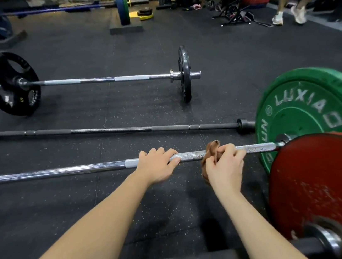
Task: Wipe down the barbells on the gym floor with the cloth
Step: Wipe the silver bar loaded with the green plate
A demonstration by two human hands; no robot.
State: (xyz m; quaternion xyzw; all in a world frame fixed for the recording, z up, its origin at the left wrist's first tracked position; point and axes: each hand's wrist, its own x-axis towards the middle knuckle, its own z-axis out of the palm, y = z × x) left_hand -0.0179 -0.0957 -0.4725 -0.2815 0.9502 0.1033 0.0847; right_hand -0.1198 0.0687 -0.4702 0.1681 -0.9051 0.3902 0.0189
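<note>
Your right hand (224, 169) has its fingers and thumb curled round the brown cloth (212, 149). The cloth is bunched around the chrome barbell (73, 167), on the stretch between your left hand (156, 164) and the green plate (312, 108). That left hand sits near it on the same bar, fingers hooked over the top of the shaft to steady it. The bar lies low over the rubber floor (67, 213), running from the lower left up to the plate on the right.

For the wipe, squeeze the cloth so it wraps the shaft all the way round, not just the top. How much of the underside it covers is hidden behind your hand, so I'd guess it needs a fuller wrap. Slide along the bar in long strokes and twist your wrist as you go. The knurled section by the cloth looks speckled with white residue and will likely hold grime in its grooves.

Press down with the left hand so the bar cannot roll while the right one works. Run the cloth up to the collar by the green plate, then shift the left hand aside to reach the section it covers. Two more wait beyond: the black bar (111, 130) and the barbell with black plates (98, 79), which I'd judge are yet to be wiped.
</note>
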